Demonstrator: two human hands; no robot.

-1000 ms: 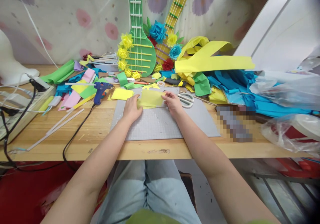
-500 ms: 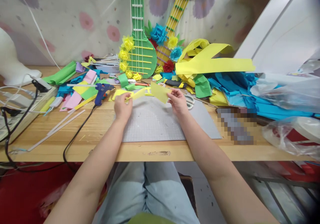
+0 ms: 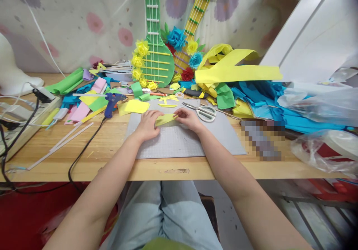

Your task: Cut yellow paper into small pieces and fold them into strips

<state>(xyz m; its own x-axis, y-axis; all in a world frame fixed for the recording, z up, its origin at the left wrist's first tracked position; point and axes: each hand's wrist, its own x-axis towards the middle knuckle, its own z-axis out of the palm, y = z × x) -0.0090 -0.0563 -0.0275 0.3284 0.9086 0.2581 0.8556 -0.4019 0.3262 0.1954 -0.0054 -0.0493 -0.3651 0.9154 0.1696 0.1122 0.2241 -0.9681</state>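
Observation:
A small piece of yellow paper point(image 3: 165, 119) stretches between my two hands, low over the grey cutting mat point(image 3: 179, 142). Its left end is in the closed fingers of my left hand point(image 3: 148, 125). At its right end, the fingertips of my right hand point(image 3: 188, 119) pinch it. Scissors point(image 3: 206, 113) with pale handles lie on the mat just beyond my right hand. Yellow paper pieces point(image 3: 134, 106) rest at the mat's upper left corner, and thin yellow scraps point(image 3: 167, 104) lie near its back edge.
A blue glue gun point(image 3: 111, 104) with a black cable stands left of the mat. Behind are a green paper instrument point(image 3: 159, 67) with yellow flowers, a yellow one, and heaps of coloured paper. A power strip point(image 3: 30, 119) is far left, a bagged tub point(image 3: 332, 149) far right.
Both hands have come closer together and lower over the mat. The two yellow pieces held apart before now show as one piece between my hands. The scissors are more fully visible.

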